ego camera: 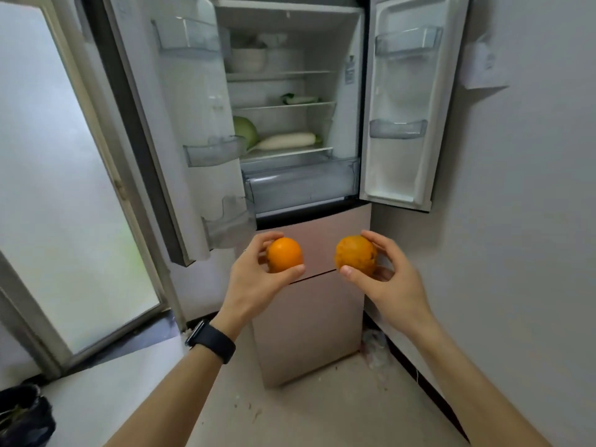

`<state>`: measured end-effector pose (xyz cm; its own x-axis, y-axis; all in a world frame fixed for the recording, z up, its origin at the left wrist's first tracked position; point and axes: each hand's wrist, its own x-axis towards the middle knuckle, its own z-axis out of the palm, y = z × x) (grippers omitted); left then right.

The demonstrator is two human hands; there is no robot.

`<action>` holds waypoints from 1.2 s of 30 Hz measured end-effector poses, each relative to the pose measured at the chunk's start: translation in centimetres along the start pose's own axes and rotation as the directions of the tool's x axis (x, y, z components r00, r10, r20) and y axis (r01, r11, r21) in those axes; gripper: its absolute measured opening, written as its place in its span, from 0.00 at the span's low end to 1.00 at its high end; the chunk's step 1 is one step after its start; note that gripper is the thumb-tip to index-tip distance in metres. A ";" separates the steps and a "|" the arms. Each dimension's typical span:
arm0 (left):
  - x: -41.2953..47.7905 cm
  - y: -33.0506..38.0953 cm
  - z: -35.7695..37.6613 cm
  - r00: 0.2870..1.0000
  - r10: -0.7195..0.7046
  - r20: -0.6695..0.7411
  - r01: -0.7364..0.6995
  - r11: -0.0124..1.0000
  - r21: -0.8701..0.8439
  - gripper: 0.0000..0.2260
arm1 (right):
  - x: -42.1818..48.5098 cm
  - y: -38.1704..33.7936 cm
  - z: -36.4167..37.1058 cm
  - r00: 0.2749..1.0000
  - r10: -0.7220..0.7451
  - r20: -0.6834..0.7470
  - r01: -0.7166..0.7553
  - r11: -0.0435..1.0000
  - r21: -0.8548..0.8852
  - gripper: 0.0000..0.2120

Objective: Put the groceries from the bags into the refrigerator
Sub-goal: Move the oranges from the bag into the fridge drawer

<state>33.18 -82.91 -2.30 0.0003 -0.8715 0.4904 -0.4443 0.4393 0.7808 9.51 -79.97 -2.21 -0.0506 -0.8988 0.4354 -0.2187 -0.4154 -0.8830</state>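
Observation:
The refrigerator (309,243) stands ahead with both upper doors swung wide. My left hand (250,282) grips a smooth orange (284,255) in front of the pink lower drawers. My right hand (392,279) grips a second, rougher orange (354,255) at the same height, a short gap apart. Inside, a green cabbage (245,129) and a white radish (287,141) lie on the lowest shelf. Above them a wrapped green vegetable (300,99) rests on the middle shelf, and a white bowl (248,59) sits on the top shelf. A clear crisper drawer (300,185) sits under the shelves.
The left door (193,124) and right door (406,101) carry clear bins. A frosted glass door (58,188) stands at the left. A grey wall (522,221) closes the right side. A dark bag (22,417) lies at the lower left on the floor.

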 end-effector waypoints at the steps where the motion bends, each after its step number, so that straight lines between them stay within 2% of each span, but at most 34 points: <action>1: 1.9 -0.5 0.7 1.000 0.004 -0.005 -0.004 1.000 -0.001 0.28 | 1.9 0.7 -0.3 1.000 -0.001 -0.002 0.001 1.000 0.001 0.28; 9: 15.5 -3.4 6.0 0.999 -0.028 -0.026 0.029 0.999 0.022 0.27 | 15.3 6.7 -2.9 1.000 0.027 -0.004 -0.027 0.999 0.029 0.29; 15: 24.0 -6.1 9.0 0.996 -0.070 -0.063 0.074 0.995 0.073 0.27 | 25.4 11.8 -3.7 0.998 0.025 0.054 -0.027 0.998 0.048 0.30; 19: 30.0 -7.4 10.2 0.983 -0.100 -0.154 0.117 0.987 0.107 0.26 | 32.8 14.4 -3.5 0.988 -0.024 0.151 0.014 0.998 0.065 0.30; 23: 35.8 -8.6 10.3 0.951 -0.197 -0.236 0.231 0.965 0.124 0.30 | 40.0 15.9 -2.9 0.974 -0.048 0.223 0.031 0.996 0.081 0.32; 26: 39.5 -9.5 9.7 0.918 -0.250 -0.309 0.321 0.924 0.207 0.32 | 45.0 16.5 -1.6 0.964 -0.051 0.262 0.030 0.996 0.085 0.35; 29: 43.1 -10.8 8.7 0.895 -0.284 -0.343 0.383 0.883 0.270 0.30 | 49.6 16.9 0.9 0.957 -0.067 0.281 0.053 0.997 0.060 0.32; 32: 47.7 -13.1 7.4 0.878 -0.351 -0.326 0.457 0.819 0.348 0.31 | 54.6 17.3 4.7 0.949 -0.086 0.304 0.088 0.996 0.008 0.31; 36: 53.7 -17.5 5.8 0.876 -0.416 -0.243 0.476 0.666 0.575 0.33 | 61.2 18.2 10.1 0.911 -0.098 0.400 0.175 0.971 -0.161 0.32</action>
<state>35.81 -138.66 8.13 0.4029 -0.8934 0.1989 -0.8107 -0.2476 0.5305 12.22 -143.94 6.54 0.3651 -0.8343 0.4130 -0.3783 -0.5383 -0.7531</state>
